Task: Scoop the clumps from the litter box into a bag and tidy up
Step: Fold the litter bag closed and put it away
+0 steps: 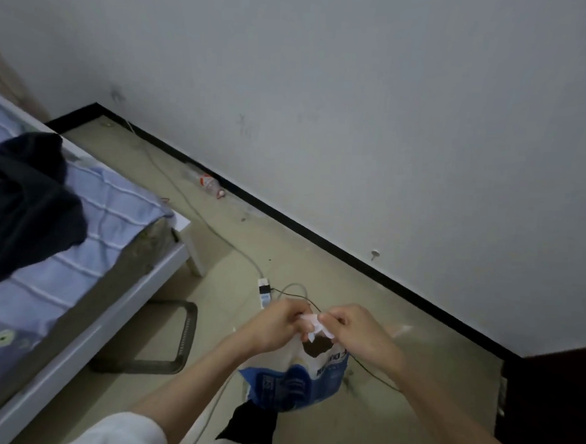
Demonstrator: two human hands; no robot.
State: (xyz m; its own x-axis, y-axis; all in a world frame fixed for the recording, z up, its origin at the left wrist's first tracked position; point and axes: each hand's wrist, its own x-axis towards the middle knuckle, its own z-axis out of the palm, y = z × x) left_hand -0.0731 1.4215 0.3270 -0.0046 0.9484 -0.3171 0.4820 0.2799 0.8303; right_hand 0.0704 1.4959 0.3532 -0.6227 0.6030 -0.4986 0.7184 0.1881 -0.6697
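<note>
So over on the left there's a bed with a dark garment dumped on it and a dark tray-like thing poking out from under its near edge. Right of the bed, the left hand and right hand both have their fingers pinched on the bunched-up top of a blue and white bag, which hangs just above the floor. A white power strip lies just beyond the bag and a plastic bottle sits further back by the wall.
</note>
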